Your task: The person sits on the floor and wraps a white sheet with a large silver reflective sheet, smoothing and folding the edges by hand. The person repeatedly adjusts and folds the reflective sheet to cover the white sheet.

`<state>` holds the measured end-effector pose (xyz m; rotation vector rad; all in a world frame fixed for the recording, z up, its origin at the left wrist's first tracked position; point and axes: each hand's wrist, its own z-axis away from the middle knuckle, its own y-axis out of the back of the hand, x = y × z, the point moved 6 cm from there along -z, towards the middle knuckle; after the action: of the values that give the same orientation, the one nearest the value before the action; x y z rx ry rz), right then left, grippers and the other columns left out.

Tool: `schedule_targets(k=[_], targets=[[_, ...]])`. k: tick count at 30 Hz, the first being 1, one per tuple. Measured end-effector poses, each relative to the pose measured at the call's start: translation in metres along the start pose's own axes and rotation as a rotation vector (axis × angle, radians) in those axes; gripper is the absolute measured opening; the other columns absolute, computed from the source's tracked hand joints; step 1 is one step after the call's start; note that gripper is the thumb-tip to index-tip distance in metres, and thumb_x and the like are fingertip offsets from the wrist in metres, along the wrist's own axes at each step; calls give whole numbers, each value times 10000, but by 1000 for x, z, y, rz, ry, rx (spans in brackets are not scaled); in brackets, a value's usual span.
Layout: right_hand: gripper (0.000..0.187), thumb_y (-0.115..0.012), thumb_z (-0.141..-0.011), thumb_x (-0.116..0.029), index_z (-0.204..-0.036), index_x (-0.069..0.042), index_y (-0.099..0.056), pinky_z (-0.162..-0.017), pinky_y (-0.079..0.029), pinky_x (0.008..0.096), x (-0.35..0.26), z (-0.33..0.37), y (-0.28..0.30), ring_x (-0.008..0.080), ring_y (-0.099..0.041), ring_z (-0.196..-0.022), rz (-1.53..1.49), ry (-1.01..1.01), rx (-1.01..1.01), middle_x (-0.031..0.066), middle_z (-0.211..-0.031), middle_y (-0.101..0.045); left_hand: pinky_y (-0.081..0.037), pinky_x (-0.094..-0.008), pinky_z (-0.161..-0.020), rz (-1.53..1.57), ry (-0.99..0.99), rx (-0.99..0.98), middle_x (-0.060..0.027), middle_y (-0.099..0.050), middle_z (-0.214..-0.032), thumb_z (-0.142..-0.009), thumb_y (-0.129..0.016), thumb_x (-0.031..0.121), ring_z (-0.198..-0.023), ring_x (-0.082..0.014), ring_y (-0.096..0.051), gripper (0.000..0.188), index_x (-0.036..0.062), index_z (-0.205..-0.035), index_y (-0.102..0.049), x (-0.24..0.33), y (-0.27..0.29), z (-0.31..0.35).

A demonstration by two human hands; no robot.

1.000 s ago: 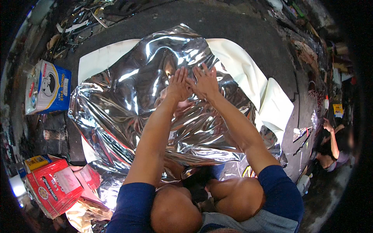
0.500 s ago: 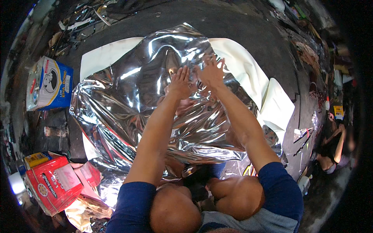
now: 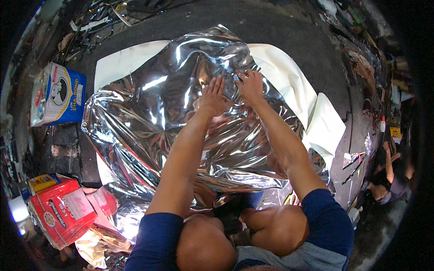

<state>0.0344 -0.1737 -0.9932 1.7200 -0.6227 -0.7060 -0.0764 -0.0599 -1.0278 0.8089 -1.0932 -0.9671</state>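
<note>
The person's left hand (image 3: 214,98) lies flat on the crinkled silver sheet (image 3: 153,99), fingers straight; just beside it the right hand (image 3: 251,88) curls its fingers over the sheet, and whether they pinch it cannot be told. Bare knees (image 3: 205,244) are nearest, a red box (image 3: 58,212) to their left. Beyond the knees, the silver sheet spreads over a white sheet (image 3: 325,122). Farther left stands a blue-and-white container (image 3: 58,94).

open floor (image 3: 280,32) beyond foil (image 3: 151,106), blue can (image 3: 58,95) blocking left
</note>
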Motion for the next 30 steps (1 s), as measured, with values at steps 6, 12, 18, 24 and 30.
schedule_targets(k=[6,12,18,24,30], targets=[[296,-779,-770,-281,-1049,-181,-782,-954,-418,440,10,-1,-7,290,-555,-1044,-174,5,67,89,-1058,-635,-100,-484,-1236,8,-7,-13,-136,16,-1677,-899,-482,705,-1546,-312,-17,1063,37,-1593,-31,-3,-5,-1],[190,-801,-738,-221,-922,-174,-798,-961,-437,438,15,3,-8,280,-577,-1050,-338,-165,150,62,-1046,-660,-83,-461,-1243,-6,12,-68,-128,41,-1676,-893,-489,709,-1547,-296,6,1081,45,-1592,-1,0,0,1],[189,-794,-739,-223,-926,-194,-800,-951,-439,427,18,3,-13,273,-579,-1037,-318,-100,116,47,-1044,-666,-82,-461,-1244,-7,16,-45,-121,44,-1677,-893,-485,712,-1547,-297,12,1080,62,-1595,17,-1,-4,-1],[172,-779,-752,-241,-915,-188,-792,-948,-418,430,13,2,-7,268,-586,-1025,-332,-184,137,44,-1058,-671,-82,-473,-1241,6,4,-58,-126,49,-1676,-907,-464,706,-1546,-300,16,1061,55,-1593,18,-1,-1,2],[267,-735,-808,-301,-1045,-181,-766,-964,-372,477,2,-11,-2,245,-597,-1014,12,-136,40,45,-1059,-676,-92,-481,-1237,-12,-16,-42,-140,54,-1674,-915,-457,697,-1546,-311,21,1052,46,-1592,16,-3,-5,0]])
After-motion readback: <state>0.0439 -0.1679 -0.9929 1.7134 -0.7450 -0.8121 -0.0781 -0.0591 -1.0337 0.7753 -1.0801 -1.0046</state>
